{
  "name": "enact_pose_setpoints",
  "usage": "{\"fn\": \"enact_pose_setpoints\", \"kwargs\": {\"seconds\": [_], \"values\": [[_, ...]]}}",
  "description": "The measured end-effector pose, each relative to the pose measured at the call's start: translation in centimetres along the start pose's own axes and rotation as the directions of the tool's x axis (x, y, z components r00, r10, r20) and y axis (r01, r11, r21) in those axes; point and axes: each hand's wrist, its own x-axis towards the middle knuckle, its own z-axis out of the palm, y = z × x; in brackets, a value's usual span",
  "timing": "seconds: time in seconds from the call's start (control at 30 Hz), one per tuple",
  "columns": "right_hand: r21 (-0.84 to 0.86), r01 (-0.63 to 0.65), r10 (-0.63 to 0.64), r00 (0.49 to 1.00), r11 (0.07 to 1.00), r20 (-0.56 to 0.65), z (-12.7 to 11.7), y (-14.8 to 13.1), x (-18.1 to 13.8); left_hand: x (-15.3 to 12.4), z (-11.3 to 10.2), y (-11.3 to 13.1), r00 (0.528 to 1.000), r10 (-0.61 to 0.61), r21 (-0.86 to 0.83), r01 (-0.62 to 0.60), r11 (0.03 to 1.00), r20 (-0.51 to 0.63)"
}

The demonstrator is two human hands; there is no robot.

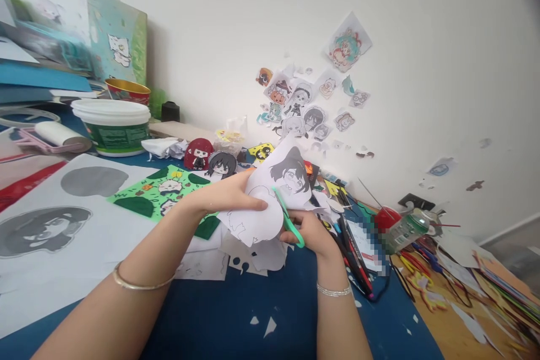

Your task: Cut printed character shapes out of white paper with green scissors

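Note:
My left hand (242, 194) pinches a sheet of white paper (253, 219) with its thumb on top. A dark-haired cartoon head (291, 177) is printed on the upper part of the sheet, and drawn outlines show lower down. My right hand (310, 230) is closed round the handles of green scissors (295, 229). Their blades lie against the paper, to the right of my left thumb. Under the sheet, paper offcuts (248, 264) lie on the blue table (228, 315). My right fingertips are partly hidden behind the scissors and paper.
At the left lies a large printed sheet (122, 236), beside a green decorated card (145, 198). A white-lidded tub (112, 126) stands behind them. Pens (354, 259) lie right of my right hand, near a glass jar (407, 230). Cut-out drawings (314, 118) are stuck on the wall.

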Motion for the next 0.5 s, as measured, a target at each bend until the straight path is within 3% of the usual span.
{"fn": "enact_pose_setpoints", "kwargs": {"seconds": [0.5], "values": [[0.124,0.162,-0.147,0.982,0.979,-0.117,1.2,-0.1,0.8,0.1,0.6,0.4,0.998,0.007,-0.132,-0.016,0.991,-0.067]]}}
